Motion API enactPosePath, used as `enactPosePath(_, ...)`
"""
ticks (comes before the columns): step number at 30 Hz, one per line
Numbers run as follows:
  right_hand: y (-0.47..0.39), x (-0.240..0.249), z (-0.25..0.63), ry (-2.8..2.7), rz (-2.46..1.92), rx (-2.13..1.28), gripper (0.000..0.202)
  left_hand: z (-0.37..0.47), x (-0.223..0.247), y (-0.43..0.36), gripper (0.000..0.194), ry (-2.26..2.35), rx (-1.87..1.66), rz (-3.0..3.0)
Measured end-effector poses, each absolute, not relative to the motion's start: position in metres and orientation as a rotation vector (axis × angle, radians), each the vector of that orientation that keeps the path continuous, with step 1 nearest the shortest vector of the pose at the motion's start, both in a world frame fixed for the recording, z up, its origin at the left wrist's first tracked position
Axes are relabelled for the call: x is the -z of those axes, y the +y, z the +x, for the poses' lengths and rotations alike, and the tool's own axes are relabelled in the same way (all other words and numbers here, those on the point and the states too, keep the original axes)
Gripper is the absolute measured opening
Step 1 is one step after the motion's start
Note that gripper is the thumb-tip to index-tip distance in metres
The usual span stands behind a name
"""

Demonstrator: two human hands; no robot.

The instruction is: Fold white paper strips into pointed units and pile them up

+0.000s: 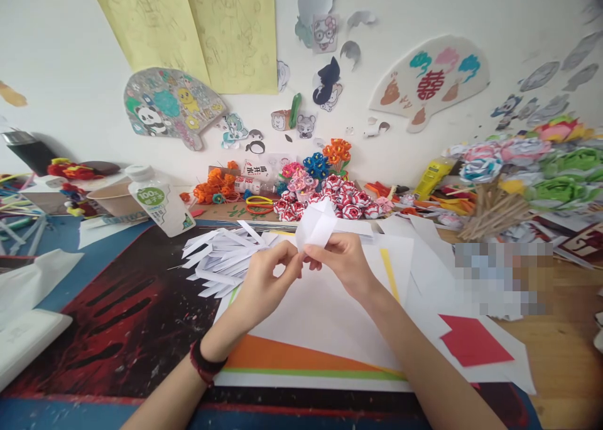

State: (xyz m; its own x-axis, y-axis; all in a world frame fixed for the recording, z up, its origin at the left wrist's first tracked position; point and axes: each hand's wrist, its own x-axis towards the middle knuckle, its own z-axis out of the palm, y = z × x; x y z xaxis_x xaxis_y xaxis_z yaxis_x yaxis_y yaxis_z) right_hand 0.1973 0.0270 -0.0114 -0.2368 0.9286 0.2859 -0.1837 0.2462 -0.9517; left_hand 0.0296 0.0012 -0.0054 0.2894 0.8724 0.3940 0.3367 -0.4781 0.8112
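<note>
Above the sheets (325, 317), the right hand (346, 260) clasps paper (317, 224) between thumb and fingers, apparently steadying it for the left hand (273, 272), pinched closed at its lower edge.

You can read "100%" in the green circle (150, 195) on the white bottle (170, 214), and a red "囍" on the right-hand fan-shaped cutout (459, 81). Your white packet's (271, 164) small characters are hard to make out.
</note>
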Motion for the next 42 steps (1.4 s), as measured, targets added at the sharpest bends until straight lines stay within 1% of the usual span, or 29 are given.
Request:
enactPosePath(5,0.029,0.014,0.195,-1.387,-0.780,-1.307,0.019,0.026,0.007,0.006,0.036,1.154,-1.121,1.956)
enactPosePath(9,0.031,0.016,0.194,-1.436,-0.785,-1.417,0.021,0.026,0.006,0.009,0.032,1.223,-1.144,2.000)
enactPosePath(12,0.036,0.017,0.199,-1.494,-0.758,-1.512,0.027,0.021,0.003,0.012,0.032,1.224,-1.097,2.041)
enactPosePath(16,0.047,0.015,0.215,-1.439,-0.775,-1.448,0.033,0.005,-0.007,0.019,0.037,1.089,-0.842,2.151)
enactPosePath(20,0.060,0.016,0.229,-1.606,-0.859,-1.463,0.034,-0.010,-0.015,0.026,0.037,0.966,-0.560,2.233)
enactPosePath(23,0.063,0.022,0.233,-1.699,-0.991,-1.481,0.042,-0.015,-0.014,0.031,0.035,1.012,-0.476,2.367)
enactPosePath(25,0.061,0.028,0.233,-1.783,-1.059,-1.477,0.047,-0.016,-0.010,0.032,0.034,1.052,-0.359,2.486)
enactPosePath(28,0.057,0.040,0.232,-1.869,-1.089,-1.442,0.040,-0.017,-0.001,0.028,0.029,1.071,-0.283,2.540)
enactPosePath(31,0.054,0.052,0.231,-1.894,-1.149,-1.312,0.033,-0.014,0.006,0.022,0.021,1.155,-0.325,2.561)
enactPosePath(34,0.051,0.062,0.230,-1.910,-1.195,-1.196,0.027,-0.011,0.013,0.019,0.018,1.245,-0.370,2.567)
enactPosePath(40,0.042,0.061,0.227,-2.051,-1.204,-0.982,0.016,-0.005,0.029,0.019,0.004,1.310,-0.419,2.624)
enactPosePath(42,0.040,0.060,0.226,-2.059,-1.184,-0.901,0.013,-0.004,0.032,0.019,0.005,1.346,-0.465,2.597)
